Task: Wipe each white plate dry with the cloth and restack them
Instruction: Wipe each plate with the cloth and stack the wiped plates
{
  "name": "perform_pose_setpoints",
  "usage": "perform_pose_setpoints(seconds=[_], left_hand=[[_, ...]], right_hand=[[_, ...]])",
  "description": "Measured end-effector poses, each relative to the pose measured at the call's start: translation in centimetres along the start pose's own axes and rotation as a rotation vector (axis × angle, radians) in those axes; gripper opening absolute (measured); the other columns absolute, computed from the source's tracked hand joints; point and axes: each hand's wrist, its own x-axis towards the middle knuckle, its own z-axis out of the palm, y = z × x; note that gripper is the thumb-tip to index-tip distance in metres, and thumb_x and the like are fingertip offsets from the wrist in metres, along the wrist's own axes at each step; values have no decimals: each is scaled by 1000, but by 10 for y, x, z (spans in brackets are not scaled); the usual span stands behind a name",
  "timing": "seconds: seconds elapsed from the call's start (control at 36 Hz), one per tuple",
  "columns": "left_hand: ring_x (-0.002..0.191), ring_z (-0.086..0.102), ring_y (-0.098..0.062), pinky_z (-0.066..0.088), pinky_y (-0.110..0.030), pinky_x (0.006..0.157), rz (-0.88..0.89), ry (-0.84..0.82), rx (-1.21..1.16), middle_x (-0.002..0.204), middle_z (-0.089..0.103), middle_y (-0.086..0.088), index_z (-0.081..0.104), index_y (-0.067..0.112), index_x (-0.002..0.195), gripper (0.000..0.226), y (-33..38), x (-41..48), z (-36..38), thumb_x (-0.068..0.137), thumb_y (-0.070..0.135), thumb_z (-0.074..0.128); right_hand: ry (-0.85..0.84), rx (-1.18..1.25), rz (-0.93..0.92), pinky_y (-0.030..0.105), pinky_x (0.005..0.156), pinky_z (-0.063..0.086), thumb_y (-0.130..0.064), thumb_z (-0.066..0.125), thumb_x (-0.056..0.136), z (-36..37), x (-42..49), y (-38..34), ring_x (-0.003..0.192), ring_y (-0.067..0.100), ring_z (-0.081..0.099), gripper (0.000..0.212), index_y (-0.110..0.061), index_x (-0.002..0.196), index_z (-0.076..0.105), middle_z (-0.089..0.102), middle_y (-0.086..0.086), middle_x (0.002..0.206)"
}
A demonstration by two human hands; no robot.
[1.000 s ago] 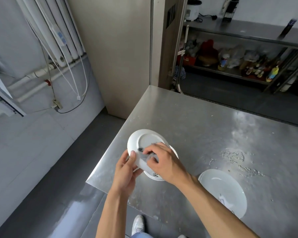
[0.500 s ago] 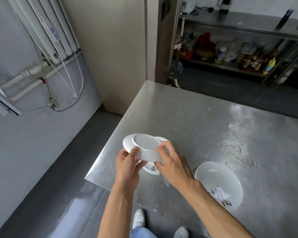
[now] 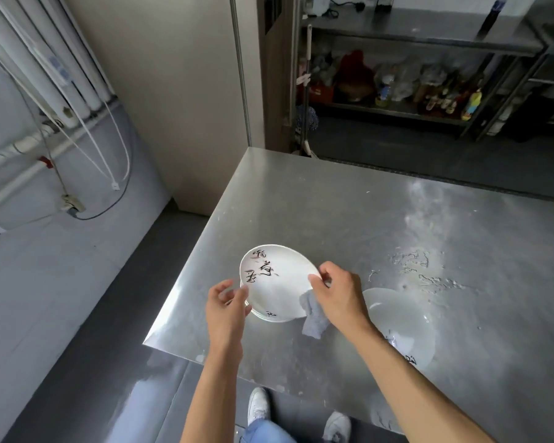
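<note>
At the bottom edge, two white shoes (image 3: 259, 407) and the knees of blue jeans (image 3: 264, 431) stand on the grey floor, right up against the near edge of a brushed stainless-steel table (image 3: 301, 203). Both bare forearms reach up over that edge.

The left hand (image 3: 226, 302) has its fingers curled round the left rim of a white round plate (image 3: 279, 282), which faces up and shows black brush characters on its inner surface. The right hand (image 3: 336, 295) pinches the right rim of the same plate between thumb and fingertips. A small crumpled grey-blue cloth (image 3: 314, 316) hangs from under its palm, touching the plate's near right edge. The plate is near the table's front left corner. Another rim shows just beneath its near edge, but I cannot tell whether the held plate rests on it.

Just right of the right wrist, a second white plate (image 3: 403, 324) lies flat on the table, partly hidden by the forearm. Beyond it, water drops (image 3: 422, 270) are scattered on the steel.

Past the table's far edge, a metal shelf rack (image 3: 413, 49) holds bottles and bags. White pipes (image 3: 45, 75) run along the wall at far left.
</note>
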Motion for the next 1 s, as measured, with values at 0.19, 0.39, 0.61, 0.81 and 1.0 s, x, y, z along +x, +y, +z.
perform_pose_setpoints(seconds=[0.19, 0.39, 0.61, 0.81, 1.0], left_hand=[[98, 69, -22, 60, -38, 81, -147, -253, 63, 118, 73, -6, 60, 23, 135, 38, -23, -7, 20, 102, 4, 56], [108, 73, -33, 63, -33, 70, -82, -366, 83, 122, 71, -13, 60, 20, 133, 41, -30, -24, 59, 101, -5, 53], [102, 74, -37, 63, -34, 65, -64, -485, 238, 112, 73, -16, 61, 18, 120, 39, -59, -40, 106, 99, -11, 46], [103, 72, -37, 63, -33, 63, -88, -594, 422, 112, 73, -16, 61, 10, 124, 40, -80, -52, 136, 96, -11, 43], [84, 64, -26, 64, -38, 65, -95, -634, 534, 106, 75, -14, 67, 12, 125, 48, -98, -51, 151, 90, -12, 43]], right_hand=[[-7, 194, 266, 31, 55, 28, -20, 67, 86, -22, 1, 35, 59, 11, 30, 35, -18, 64, 40, 34, -7, 60], [-22, 227, 432, 31, 61, 34, -22, 70, 87, -62, -3, 73, 63, 16, 41, 35, 6, 75, 52, 46, 2, 63], [-60, -18, 476, 29, 54, 33, -24, 63, 86, -120, -21, 115, 60, 14, 40, 27, -11, 66, 50, 49, -5, 60], [-110, -98, 559, 19, 58, 40, -20, 64, 82, -148, -52, 156, 65, -4, 59, 39, -44, 112, 54, 65, -23, 63], [-123, -80, 644, 25, 72, 53, -19, 67, 78, -155, -66, 178, 84, 3, 66, 46, -34, 121, 61, 74, -14, 83]])
